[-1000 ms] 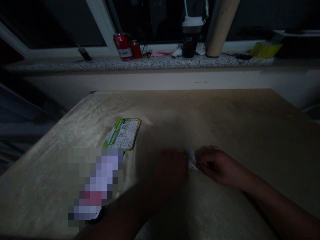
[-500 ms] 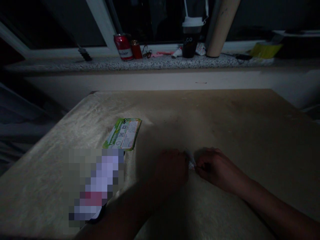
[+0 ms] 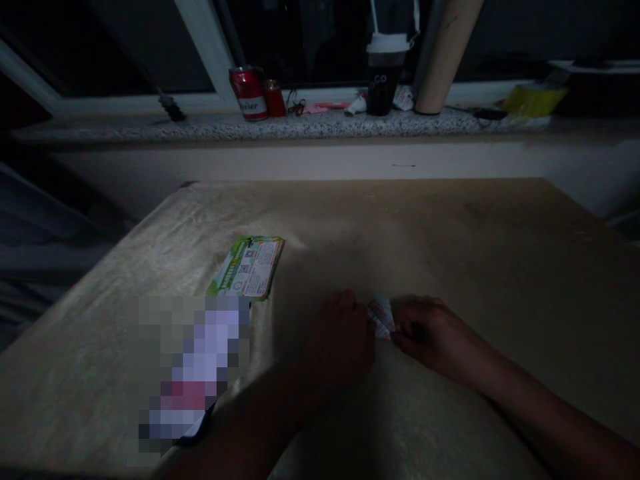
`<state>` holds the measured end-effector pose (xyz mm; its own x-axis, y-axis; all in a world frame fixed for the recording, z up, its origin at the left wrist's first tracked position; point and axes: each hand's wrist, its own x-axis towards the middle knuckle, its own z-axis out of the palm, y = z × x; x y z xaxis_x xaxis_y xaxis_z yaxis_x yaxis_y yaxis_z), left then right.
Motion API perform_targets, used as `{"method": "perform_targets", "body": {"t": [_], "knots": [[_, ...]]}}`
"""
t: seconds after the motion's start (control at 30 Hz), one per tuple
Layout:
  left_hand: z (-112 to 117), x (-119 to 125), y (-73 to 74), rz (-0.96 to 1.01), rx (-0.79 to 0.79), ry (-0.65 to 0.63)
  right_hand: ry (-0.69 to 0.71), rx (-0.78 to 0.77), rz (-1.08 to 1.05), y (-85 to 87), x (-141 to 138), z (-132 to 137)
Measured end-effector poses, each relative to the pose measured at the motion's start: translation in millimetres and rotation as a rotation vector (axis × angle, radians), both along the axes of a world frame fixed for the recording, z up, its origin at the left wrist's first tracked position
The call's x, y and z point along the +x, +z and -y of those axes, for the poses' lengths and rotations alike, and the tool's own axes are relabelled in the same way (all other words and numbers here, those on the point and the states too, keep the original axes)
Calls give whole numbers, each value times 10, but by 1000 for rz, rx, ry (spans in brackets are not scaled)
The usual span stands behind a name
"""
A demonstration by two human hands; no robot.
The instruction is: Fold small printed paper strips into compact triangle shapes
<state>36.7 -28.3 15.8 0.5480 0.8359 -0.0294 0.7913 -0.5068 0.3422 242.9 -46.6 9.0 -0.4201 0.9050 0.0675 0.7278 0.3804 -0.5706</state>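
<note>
A small piece of folded printed paper (image 3: pixel 382 318) lies between my two hands, just above the table (image 3: pixel 450 240) or on it; I cannot tell which. My left hand (image 3: pixel 345 333) is closed at its left edge, knuckles upward, with the fingertips mostly hidden in shadow. On the other side, my right hand (image 3: pixel 420 328) pinches the lower right edge of the paper between thumb and fingers. The light is dim, so the print cannot be read.
Left of my arms lies a pixelated phone-like object (image 3: pixel 200 367), and beyond it a green printed packet (image 3: pixel 250 267). On the windowsill (image 3: pixel 310 127) stand a red can (image 3: pixel 247 93), a small red jar (image 3: pixel 274 99), a lidded cup (image 3: pixel 383 77) and a cardboard tube (image 3: pixel 445 60).
More of the paper shows between my hands, its printed face now opened flatter toward me. The fingers of my left hand have shifted slightly upward; my right hand stays nearly in place.
</note>
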Motion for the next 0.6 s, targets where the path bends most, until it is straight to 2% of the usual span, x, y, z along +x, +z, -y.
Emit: {"method": "perform_targets", "body": {"t": [0.3,0.6], "knots": [[-9,45,57,-61,-31,-17,12,-15,-18,0,-6,3],[-13,31,33,-64,-18,-33,-25,-14,53,30,-84,-23]]}}
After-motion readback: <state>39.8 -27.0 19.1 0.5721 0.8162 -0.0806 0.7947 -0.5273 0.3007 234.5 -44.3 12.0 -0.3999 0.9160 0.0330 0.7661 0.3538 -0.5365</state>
